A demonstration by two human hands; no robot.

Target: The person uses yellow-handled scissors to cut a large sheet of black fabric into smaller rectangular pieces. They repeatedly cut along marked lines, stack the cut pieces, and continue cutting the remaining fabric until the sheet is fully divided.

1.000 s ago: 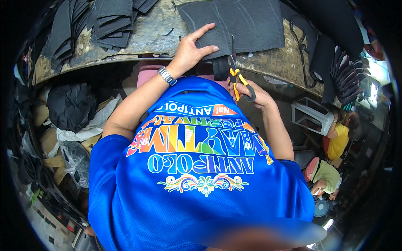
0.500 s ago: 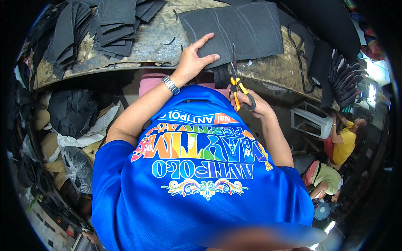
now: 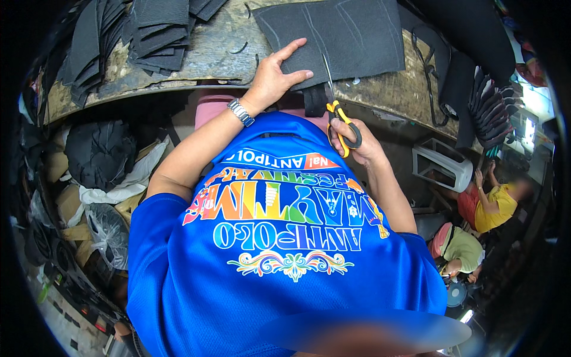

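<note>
A dark grey piece of felt-like cloth (image 3: 366,50) with pale chalk lines lies at the front edge of the worn table. My left hand (image 3: 275,76) rests on the cloth's left part, thumb and forefinger spread apart. Yellow-and-black scissors (image 3: 336,109) are in my right hand (image 3: 360,144), whose fingers are in and around the handles. Their blades reach up from the near edge of the cloth along a chalk line, almost together. A dark strip (image 3: 314,100) hangs below the table edge beside the blades.
Stacks of cut dark pieces (image 3: 157,38) lie on the wooden table (image 3: 220,56) at the far left. Black cord (image 3: 432,89) and a dark roll are at its right. A white plastic stool (image 3: 443,166) stands right; two people sit beyond. Bags and scraps (image 3: 107,229) fill the left floor.
The scissor blades have come closer together, and their handles with them. My right hand has turned slightly. My left hand still presses on the cloth.
</note>
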